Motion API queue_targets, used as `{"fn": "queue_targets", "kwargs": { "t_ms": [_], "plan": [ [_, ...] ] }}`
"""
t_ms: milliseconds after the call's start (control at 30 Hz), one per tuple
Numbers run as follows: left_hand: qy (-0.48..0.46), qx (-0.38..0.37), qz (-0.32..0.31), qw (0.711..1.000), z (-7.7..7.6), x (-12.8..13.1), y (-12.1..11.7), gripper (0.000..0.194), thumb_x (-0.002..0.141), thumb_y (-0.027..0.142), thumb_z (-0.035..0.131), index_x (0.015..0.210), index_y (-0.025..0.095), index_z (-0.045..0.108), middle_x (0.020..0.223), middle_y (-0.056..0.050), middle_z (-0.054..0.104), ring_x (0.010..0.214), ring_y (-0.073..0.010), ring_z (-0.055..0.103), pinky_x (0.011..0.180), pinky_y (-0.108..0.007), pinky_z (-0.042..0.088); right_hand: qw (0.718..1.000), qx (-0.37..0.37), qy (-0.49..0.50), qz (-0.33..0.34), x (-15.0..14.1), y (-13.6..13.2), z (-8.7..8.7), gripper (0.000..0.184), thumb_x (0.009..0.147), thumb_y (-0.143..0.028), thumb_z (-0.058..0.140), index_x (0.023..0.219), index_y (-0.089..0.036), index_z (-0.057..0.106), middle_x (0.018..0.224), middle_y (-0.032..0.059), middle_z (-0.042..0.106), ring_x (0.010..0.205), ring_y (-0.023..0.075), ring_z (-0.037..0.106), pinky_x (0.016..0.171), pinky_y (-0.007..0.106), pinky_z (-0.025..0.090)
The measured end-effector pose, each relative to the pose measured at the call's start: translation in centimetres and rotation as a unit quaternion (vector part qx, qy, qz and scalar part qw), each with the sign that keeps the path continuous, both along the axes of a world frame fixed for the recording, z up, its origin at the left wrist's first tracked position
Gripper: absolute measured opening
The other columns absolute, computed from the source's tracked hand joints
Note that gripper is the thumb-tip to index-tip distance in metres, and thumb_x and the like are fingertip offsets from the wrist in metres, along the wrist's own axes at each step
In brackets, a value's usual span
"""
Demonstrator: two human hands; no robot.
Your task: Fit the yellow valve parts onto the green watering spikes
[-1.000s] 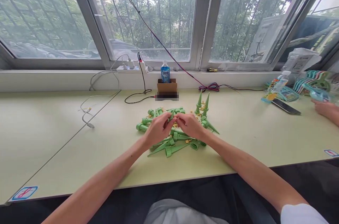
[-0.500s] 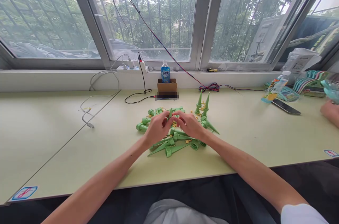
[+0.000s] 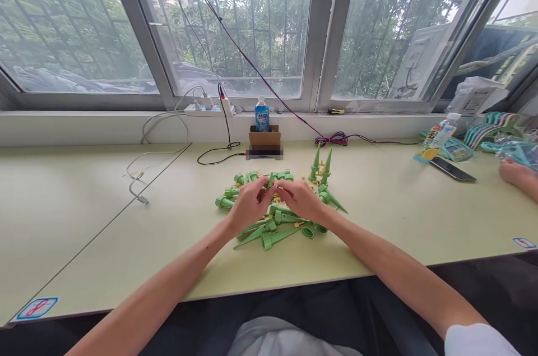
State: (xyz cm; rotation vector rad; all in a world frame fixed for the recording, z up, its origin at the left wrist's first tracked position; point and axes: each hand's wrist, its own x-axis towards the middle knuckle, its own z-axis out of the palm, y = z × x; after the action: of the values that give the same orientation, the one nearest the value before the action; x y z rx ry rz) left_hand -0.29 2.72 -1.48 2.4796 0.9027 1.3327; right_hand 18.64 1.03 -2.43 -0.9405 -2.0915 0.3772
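Near the table's middle, my left hand (image 3: 250,200) is closed round a green plastic watering spike (image 3: 270,180), its tip pointing up. The fingers of my right hand (image 3: 301,199) are pinched together against its near side; whatever they hold is too small and covered to make out. Around and below both hands lies a loose pile of similar green spikes (image 3: 290,218), with a green ring cap (image 3: 308,231) and small yellow valve pieces (image 3: 298,225) among them. Two upright green spikes (image 3: 315,165) stand right of my hands, and another spike (image 3: 337,201) lies in front of them.
Behind the pile are a small cardboard box (image 3: 264,136), a blue-labelled bottle (image 3: 262,115) and a black cable (image 3: 214,160). Rightward lie a phone (image 3: 453,169), a tilted bottle (image 3: 439,136) and hangers (image 3: 490,130). Another person's hand (image 3: 519,174) touches a bluish plastic-wrapped item at the right edge.
My hands and the spike stay almost in place, with only slight finger movement. At the right edge, the other person's hand and the bluish item have shifted left, and the item sits lower.
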Motion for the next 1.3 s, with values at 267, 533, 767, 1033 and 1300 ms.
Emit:
{"fn": "queue_targets", "kwargs": {
  "t_ms": [267, 533, 767, 1033, 1300],
  "plan": [
    [0.004, -0.013, 0.001, 1.000, 0.08, 0.03, -0.20, 0.026, 0.098, 0.034, 0.052, 0.076, 0.020, 0.046, 0.058, 0.006, 0.047, 0.044, -0.0083, 0.045, 0.048, -0.022, 0.036, 1.000, -0.005, -0.003, 0.001, -0.09, -0.18, 0.24, 0.030, 0.105, -0.036, 0.042, 0.102, -0.019, 0.065, 0.065, -0.0024, 0.057, 0.054, 0.0107, 0.040, 0.058, 0.021, 0.035],
    [0.005, -0.006, 0.003, 1.000, 0.20, 0.10, -0.29, 0.028, 0.097, 0.034, 0.052, 0.074, 0.021, 0.045, 0.057, 0.007, 0.040, 0.043, -0.0077, 0.040, 0.047, -0.022, 0.034, 1.000, -0.006, -0.005, 0.003, -0.06, -0.24, 0.30, 0.026, 0.103, -0.033, 0.043, 0.099, -0.018, 0.065, 0.063, -0.0031, 0.054, 0.054, 0.0108, 0.038, 0.057, 0.022, 0.033],
    [0.007, -0.003, 0.004, 1.000, 0.08, 0.04, -0.17, 0.031, 0.097, 0.033, 0.053, 0.071, 0.021, 0.039, 0.055, 0.007, 0.041, 0.044, -0.0084, 0.041, 0.047, -0.022, 0.033, 1.000, -0.006, -0.001, 0.007, -0.13, -0.27, 0.30, 0.024, 0.102, -0.030, 0.045, 0.095, -0.018, 0.064, 0.063, -0.0037, 0.054, 0.053, 0.0101, 0.036, 0.057, 0.021, 0.032],
    [0.010, -0.007, 0.004, 1.000, -0.02, 0.03, -0.16, 0.032, 0.097, 0.033, 0.053, 0.071, 0.021, 0.039, 0.055, 0.007, 0.039, 0.044, -0.0083, 0.039, 0.047, -0.023, 0.033, 1.000, -0.006, -0.002, 0.006, -0.17, -0.16, 0.21, 0.024, 0.102, -0.030, 0.045, 0.094, -0.018, 0.064, 0.063, -0.0032, 0.055, 0.053, 0.0103, 0.038, 0.057, 0.022, 0.033],
    [0.013, -0.012, 0.003, 1.000, 0.05, -0.05, -0.20, 0.025, 0.097, 0.033, 0.052, 0.076, 0.021, 0.047, 0.056, 0.007, 0.042, 0.045, -0.0085, 0.040, 0.048, -0.023, 0.034, 1.000, -0.012, -0.005, 0.018, -0.01, -0.22, 0.17, 0.018, 0.099, -0.029, 0.049, 0.100, -0.019, 0.064, 0.062, -0.0036, 0.055, 0.053, 0.0107, 0.038, 0.057, 0.022, 0.035]
  ]
}}
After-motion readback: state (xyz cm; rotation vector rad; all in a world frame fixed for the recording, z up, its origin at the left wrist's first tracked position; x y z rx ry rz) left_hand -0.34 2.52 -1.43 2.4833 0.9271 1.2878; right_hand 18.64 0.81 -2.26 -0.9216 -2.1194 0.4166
